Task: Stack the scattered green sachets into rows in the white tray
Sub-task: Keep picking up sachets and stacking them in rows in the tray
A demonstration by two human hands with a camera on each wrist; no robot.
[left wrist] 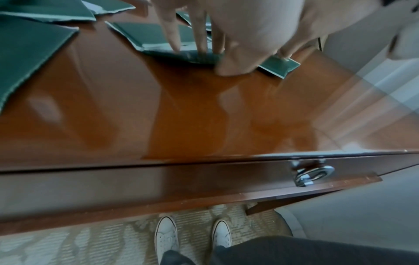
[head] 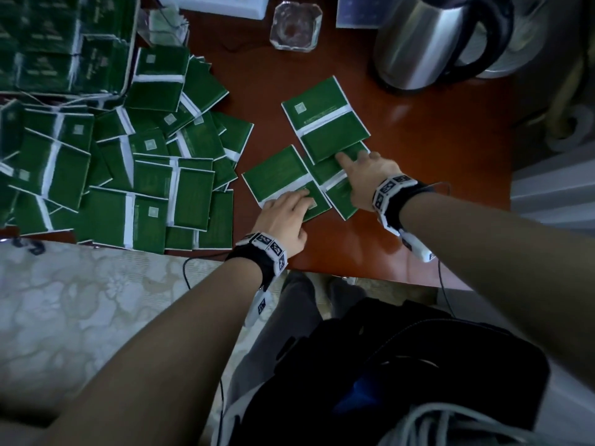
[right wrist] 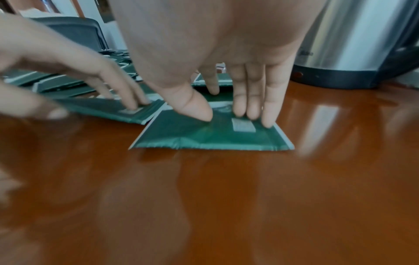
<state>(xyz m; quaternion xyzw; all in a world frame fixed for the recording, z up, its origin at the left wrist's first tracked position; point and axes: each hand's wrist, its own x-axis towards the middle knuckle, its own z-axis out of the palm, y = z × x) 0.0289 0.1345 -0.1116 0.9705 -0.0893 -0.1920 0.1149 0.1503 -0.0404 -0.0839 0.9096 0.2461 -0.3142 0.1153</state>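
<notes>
**Pressing two sachets flat on a polished desk**

Reaching across a glossy brown desk (head: 402, 162), a person lays one hand on each of two green sachets. The left hand (head: 283, 217) rests with straight fingers on the near end of the left sachet (head: 283, 178); its fingertips (left wrist: 175, 44) touch the packet's surface in the left wrist view. The right hand (head: 367, 178) presses flat on the right sachet (right wrist: 213, 132), with fingers extended and the thumb down beside them (neither hand curls round a packet). A third sachet (head: 325, 120) lies just beyond, overlapping the far end of the right one. To the left, a loose pile of sachets (head: 128, 175) spreads over the desk, and the white tray (head: 130, 59), already packed with green rows, sits at the far left corner. A steel kettle (head: 428, 37) and a glass ashtray (head: 296, 25) stand along the far edge.
</notes>
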